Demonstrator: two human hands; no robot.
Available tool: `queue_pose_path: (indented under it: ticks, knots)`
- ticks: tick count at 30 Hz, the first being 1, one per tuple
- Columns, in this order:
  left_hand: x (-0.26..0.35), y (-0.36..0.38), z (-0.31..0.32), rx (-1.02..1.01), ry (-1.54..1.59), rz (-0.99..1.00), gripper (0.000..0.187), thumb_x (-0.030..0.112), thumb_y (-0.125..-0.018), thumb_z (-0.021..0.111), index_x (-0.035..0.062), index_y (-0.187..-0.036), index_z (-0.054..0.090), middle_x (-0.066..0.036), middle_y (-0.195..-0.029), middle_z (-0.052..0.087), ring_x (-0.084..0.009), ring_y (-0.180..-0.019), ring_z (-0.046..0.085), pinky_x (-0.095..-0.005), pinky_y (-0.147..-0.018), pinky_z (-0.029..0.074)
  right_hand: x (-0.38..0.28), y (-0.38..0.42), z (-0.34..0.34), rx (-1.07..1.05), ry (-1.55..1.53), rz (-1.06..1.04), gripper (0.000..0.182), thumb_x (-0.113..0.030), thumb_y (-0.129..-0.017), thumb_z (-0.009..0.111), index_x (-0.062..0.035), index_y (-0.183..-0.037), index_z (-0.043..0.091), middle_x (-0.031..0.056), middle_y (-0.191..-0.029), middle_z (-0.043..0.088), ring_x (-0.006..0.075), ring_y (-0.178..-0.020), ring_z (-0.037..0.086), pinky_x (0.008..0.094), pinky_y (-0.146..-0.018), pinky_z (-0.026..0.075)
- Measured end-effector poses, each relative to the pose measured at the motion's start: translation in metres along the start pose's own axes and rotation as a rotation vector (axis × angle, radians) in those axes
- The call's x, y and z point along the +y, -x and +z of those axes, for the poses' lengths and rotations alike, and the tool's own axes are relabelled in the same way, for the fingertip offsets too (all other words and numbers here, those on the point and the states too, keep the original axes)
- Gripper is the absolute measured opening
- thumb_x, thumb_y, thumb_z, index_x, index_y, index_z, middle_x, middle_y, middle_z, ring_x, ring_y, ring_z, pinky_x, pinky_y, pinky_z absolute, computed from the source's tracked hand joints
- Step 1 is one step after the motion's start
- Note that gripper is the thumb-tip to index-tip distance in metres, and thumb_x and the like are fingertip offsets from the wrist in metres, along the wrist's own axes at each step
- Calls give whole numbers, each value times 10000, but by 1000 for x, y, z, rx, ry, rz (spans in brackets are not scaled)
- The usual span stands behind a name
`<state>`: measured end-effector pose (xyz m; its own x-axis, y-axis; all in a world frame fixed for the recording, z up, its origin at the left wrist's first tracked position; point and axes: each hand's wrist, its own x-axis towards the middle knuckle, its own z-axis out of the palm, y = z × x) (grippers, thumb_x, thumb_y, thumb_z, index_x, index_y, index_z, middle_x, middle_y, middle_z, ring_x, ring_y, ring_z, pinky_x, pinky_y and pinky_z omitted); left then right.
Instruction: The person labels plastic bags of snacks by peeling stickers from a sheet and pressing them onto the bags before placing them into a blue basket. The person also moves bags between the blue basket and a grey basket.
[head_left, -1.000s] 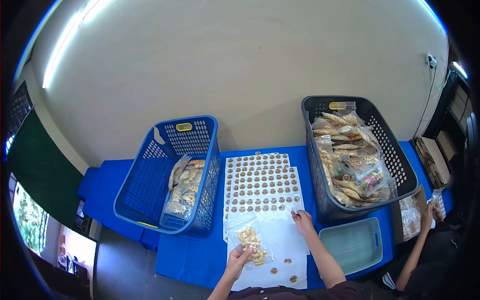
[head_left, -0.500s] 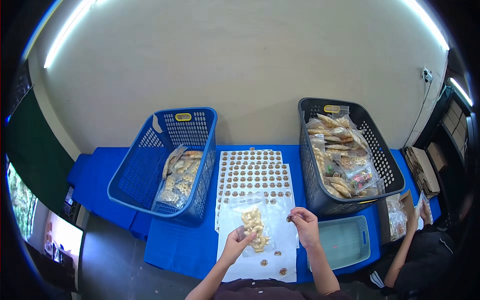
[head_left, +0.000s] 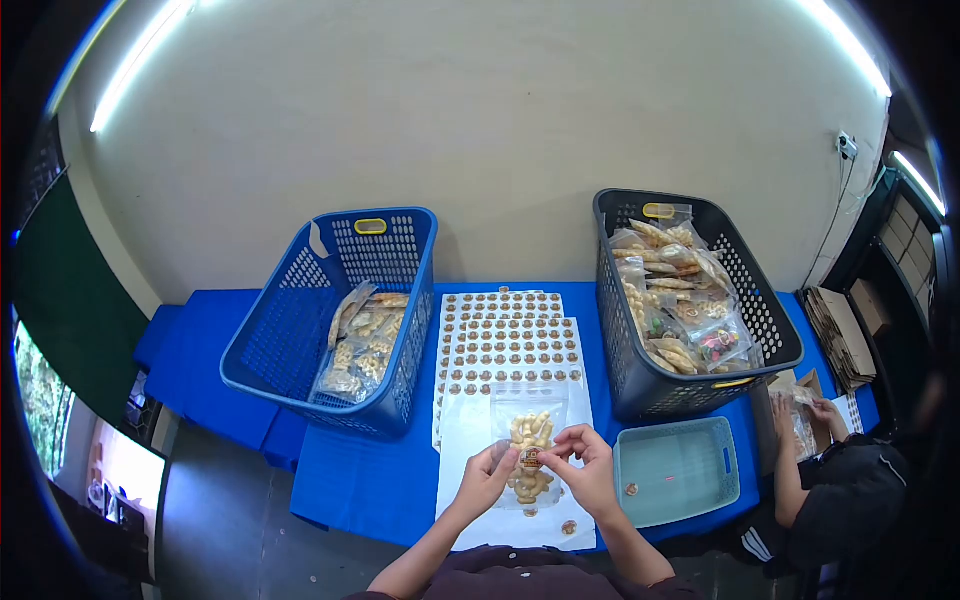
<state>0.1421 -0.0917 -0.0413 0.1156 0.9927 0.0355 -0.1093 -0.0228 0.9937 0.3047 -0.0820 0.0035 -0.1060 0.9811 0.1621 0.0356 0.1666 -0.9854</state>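
A clear bag of pale, curled puffed snacks (head_left: 531, 488) lies over the white sticker sheet in front of me. My left hand (head_left: 486, 484) grips its left side, thumb on the front. From the right, my right hand (head_left: 588, 468) pinches a round brown sticker (head_left: 530, 457) against the middle of the bag, with both thumbs close together at it. Behind the bag spread the sheets of round stickers (head_left: 510, 345), in rows; the near part of the top sheet is bare white apart from a loose sticker (head_left: 569, 527) low on the right.
At the left stands a blue basket (head_left: 262, 385) with several snack bags inside. A dark basket (head_left: 655, 397) full of snack bags is at the right. Before it sits a pale green tray (head_left: 690, 470) holding one sticker (head_left: 631, 489). Further right, a person's hands (head_left: 785, 425) work over a cardboard box.
My right hand has moved left with the sticker, from beside the bag onto its front. My left hand has shifted slightly right with the bag. A sticker now shows in the green tray.
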Motion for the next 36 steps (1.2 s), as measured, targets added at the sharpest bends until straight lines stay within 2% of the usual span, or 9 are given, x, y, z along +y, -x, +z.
queue_pose_path:
  ticks: [8,11,14,23,26,29,32,35,36]
  knots:
    - [5,0,4,-68,-98,47,279,203,-794,628,-5,-973,579,-66,-857,629,-81,-764,573,-222,-663,454,-3,-3,-9,-24,52,27,306,-93,-678,708,-15,-874,487,38,-652,617,48,-569,480,183,-547,367]
    - [15,-1,5,-59,-82,46,264,180,-774,649,-3,-954,585,-66,-848,631,-85,-762,579,-225,-662,462,-4,-6,-6,-31,38,23,320,-100,-676,711,-15,-881,482,36,-655,620,44,-564,473,177,-542,364]
    - [17,-3,-1,-99,-96,10,307,152,-768,653,-8,-1008,549,-67,-920,609,-98,-830,575,-240,-728,462,-4,-11,-4,-73,37,53,360,-47,-687,703,-10,-928,438,50,-671,611,42,-603,508,161,-559,373]
    - [14,-8,-6,-23,-167,85,259,161,-754,664,-14,-928,588,-82,-827,637,-100,-747,595,-228,-645,470,-13,-18,9,-3,150,19,405,-122,-677,714,-24,-940,421,19,-597,586,48,-488,428,179,-509,344]
    - [19,-6,-6,-10,-110,65,272,165,-758,662,-16,-945,580,-78,-848,636,-97,-764,594,-229,-663,470,-21,-16,13,45,366,-5,421,-143,-675,721,-30,-936,412,15,-626,559,58,-506,423,183,-520,350]
    - [22,-5,-7,-7,-61,39,274,163,-763,658,-15,-954,574,-71,-854,633,-92,-778,589,-227,-677,467,-12,-17,13,122,374,-128,481,-163,-672,728,-25,-994,398,16,-685,539,73,-534,418,203,-542,366]
    - [26,-2,-8,-15,-86,21,265,157,-768,653,-16,-951,572,-68,-852,629,-88,-783,583,-227,-684,465,0,-18,16,116,33,-99,477,-180,-680,726,-10,-1020,439,36,-793,569,81,-626,478,215,-593,393]
    - [15,0,-10,-48,-101,24,262,153,-779,641,-16,-963,563,-70,-863,626,-85,-782,578,-225,-683,461,13,-20,19,-98,-33,-22,393,-186,-687,720,4,-967,521,40,-807,591,77,-684,520,222,-635,412]
    - [12,1,-10,-64,-99,29,262,152,-784,635,-16,-970,558,-71,-869,625,-85,-781,577,-224,-682,459,14,-18,18,-104,-42,69,261,-179,-711,700,3,-852,577,46,-812,606,68,-742,541,218,-659,421]
